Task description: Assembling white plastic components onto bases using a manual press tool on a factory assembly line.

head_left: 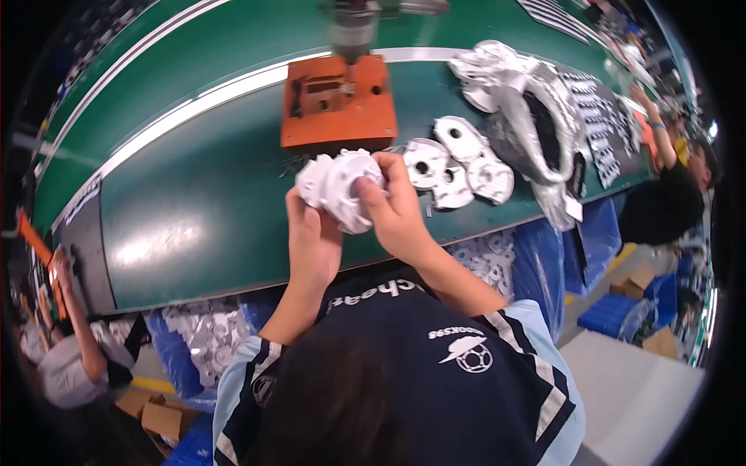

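Both my hands hold white moulded plastic housing parts (347,186) above the green bench, just in front of an orange fixture block (339,116). My left hand (312,233) grips them from the left and below, with its fingers partly hidden behind. Closed on the right side is my right hand (398,210), its thumb pressed near a round opening. Whether the parts are joined or only stacked, I cannot tell. To the right of my hands lie several similar white housings (454,163) with round holes. Over the fixture stands a blurred tool head (353,31).
A clear plastic bag (536,124) of white parts sits at the right, beside rows of small parts on a dark mat (594,124). Below the bench edge are blue-lined bins of white parts (203,334). Co-workers (676,186) work at both sides.
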`<state>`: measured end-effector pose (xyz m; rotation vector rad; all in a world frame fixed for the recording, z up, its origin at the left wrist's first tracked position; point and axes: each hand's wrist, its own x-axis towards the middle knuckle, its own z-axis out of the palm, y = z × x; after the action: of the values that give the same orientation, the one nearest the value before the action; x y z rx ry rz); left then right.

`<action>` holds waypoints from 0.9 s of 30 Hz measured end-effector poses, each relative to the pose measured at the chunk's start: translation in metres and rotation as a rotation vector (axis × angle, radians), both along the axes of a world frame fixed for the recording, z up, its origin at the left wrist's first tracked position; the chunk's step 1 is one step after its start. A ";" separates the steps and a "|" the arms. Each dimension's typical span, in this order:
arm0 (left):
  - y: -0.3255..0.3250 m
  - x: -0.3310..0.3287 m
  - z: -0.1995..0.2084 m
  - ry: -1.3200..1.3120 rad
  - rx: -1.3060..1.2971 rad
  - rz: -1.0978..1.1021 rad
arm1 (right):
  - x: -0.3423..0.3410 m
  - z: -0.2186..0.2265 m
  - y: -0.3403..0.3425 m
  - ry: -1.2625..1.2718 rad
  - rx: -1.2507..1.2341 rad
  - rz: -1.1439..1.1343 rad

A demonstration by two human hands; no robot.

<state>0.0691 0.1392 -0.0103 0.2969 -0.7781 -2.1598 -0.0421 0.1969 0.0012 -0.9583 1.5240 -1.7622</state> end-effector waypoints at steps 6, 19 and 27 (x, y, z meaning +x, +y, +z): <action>0.007 0.000 -0.015 -0.329 -0.274 0.013 | -0.016 -0.003 0.017 0.120 0.025 0.131; -0.141 -0.045 0.034 -1.124 -1.878 0.450 | -0.298 -0.026 0.140 1.088 0.992 -0.617; -0.158 -0.060 0.006 -0.856 -2.046 0.622 | -0.284 -0.029 0.135 1.004 0.896 -0.713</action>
<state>0.0091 -0.0186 -0.0046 0.2258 -2.3809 0.1057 -0.3262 0.3316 -0.0281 -0.8612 3.1879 -0.6166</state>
